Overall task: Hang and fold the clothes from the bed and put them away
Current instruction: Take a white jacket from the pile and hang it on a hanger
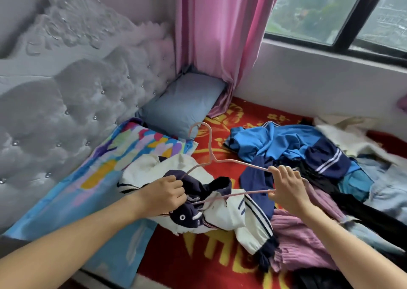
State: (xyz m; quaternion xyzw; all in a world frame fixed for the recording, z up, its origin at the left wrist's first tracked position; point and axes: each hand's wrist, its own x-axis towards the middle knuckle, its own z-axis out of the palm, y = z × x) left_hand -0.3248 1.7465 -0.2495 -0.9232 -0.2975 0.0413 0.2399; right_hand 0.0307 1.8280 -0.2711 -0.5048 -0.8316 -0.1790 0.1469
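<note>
A cream and navy jacket (229,216) lies bunched on the red bed cover (204,258) in front of me. A thin pink wire hanger (210,147) is tilted over it, hook pointing away from me. My left hand (167,191) grips the jacket's navy collar together with the hanger's left end, which is tucked into the collar. My right hand (286,187) pinches the hanger's right corner. A pile of clothes lies to the right: a blue and navy jacket (286,145), a pink ribbed knit (301,238), black and light blue pieces.
A blue pillow (182,105) and a colourful pillow (92,178) lean near the tufted grey headboard (66,90) on the left. A pink curtain (220,35) hangs in the corner. A white wall and a window (330,8) run along the bed's far side.
</note>
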